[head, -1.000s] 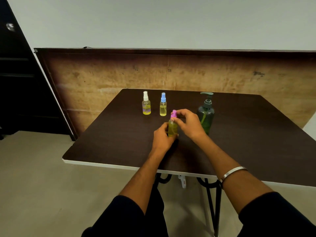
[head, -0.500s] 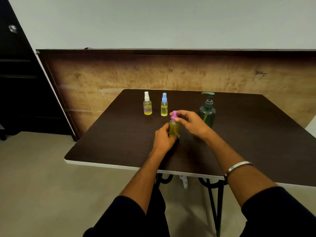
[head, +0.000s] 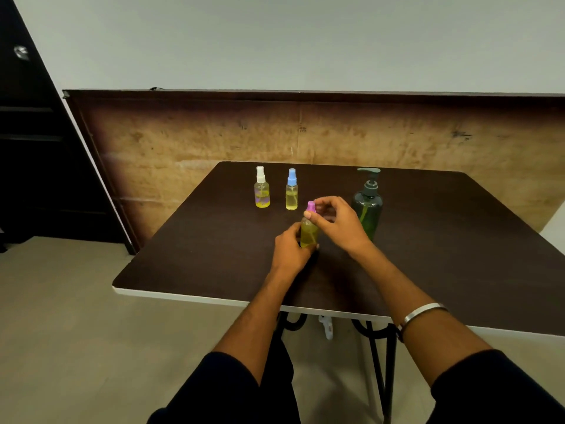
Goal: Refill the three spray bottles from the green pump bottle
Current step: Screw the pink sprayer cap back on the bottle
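Observation:
A small spray bottle with a pink cap (head: 309, 231) stands mid-table, filled with yellow liquid. My left hand (head: 290, 249) grips its body from the left. My right hand (head: 337, 223) pinches the pink cap from the right, thumb and fingertips around the top. Behind them stand a white-capped spray bottle (head: 262, 189) and a blue-capped spray bottle (head: 291, 191), both holding yellow liquid. The green pump bottle (head: 368, 206) stands upright just right of my right hand, partly hidden by it.
The dark brown table (head: 214, 240) has a white front edge and black metal legs below. A wooden board leans against the wall behind the table. A dark door or cabinet stands at the left.
My right-hand fingers have shifted slightly around the pink cap. The bottle and my left hand stay in the same place.

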